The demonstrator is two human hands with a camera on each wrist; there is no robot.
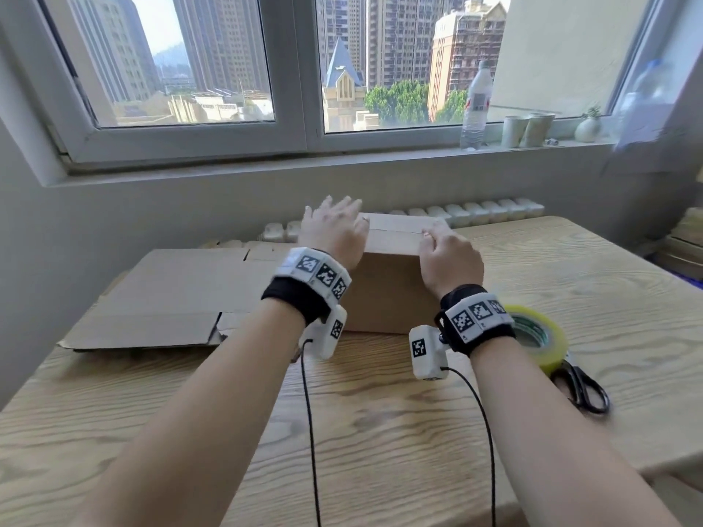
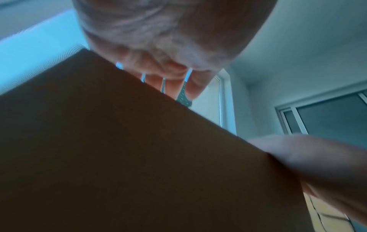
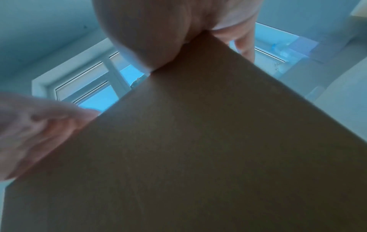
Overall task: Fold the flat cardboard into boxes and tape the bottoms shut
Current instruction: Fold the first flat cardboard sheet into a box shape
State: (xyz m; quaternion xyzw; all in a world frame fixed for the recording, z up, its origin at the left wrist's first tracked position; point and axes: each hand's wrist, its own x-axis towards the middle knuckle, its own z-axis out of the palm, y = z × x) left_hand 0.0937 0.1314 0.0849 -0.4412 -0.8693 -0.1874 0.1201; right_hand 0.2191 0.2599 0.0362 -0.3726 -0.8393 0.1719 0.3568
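1. Both your hands sit on top of the box, which stands on the surface straight ahead of you. Your left hand lies flat with fingers spread over the box's left end; your right hand presses the right end with fingers bent down onto the flap, holding nothing.
2. Between the two hands the top flaps meet in a seam running left to right, along the box's long axis. Judging by the task, this upturned face is the bottom, and I see no tape on it yet.
3. Just right of the box, close behind your right wrist, lies the tape roll, so your right hand is the nearer one to fetch it. Beside the roll, on the side away from the box, lie the scissors.
4. Left of the box lies flat cardboard; whether it is one sheet or a stack I cannot tell.
5. Count: one folded box, one tape roll, one pair of scissors.
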